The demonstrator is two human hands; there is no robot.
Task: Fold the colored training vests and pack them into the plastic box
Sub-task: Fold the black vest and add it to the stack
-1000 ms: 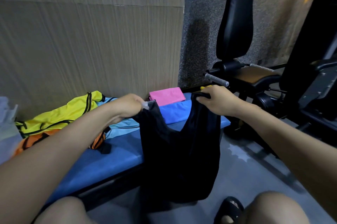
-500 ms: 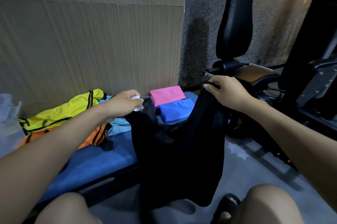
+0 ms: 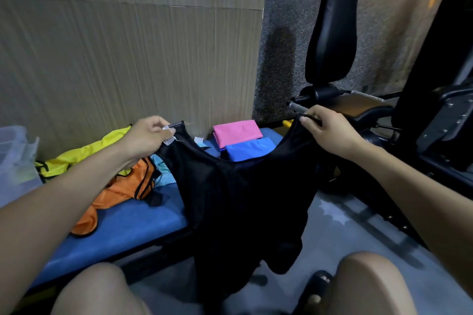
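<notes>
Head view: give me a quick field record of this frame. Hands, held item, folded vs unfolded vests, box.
left hand: pinches one shoulder strap of the black vest, beside its white label
right hand: pinches the other strap
black vest: held spread in the air, hanging in front of the blue bench
folded: pink vest, blue vest, at the bench's far end
unfolded: yellow vest, orange vest, heaped on the bench
plastic box: at the left edge, contents unclear

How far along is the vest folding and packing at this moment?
Done: a pink vest and a blue vest lie folded on the blue bench. In hand: the left hand and right hand hold a black vest up by its shoulders, unfolded. Left: yellow vest, orange vest and a light blue one lie loose; packing into the plastic box is not visibly started.
</notes>
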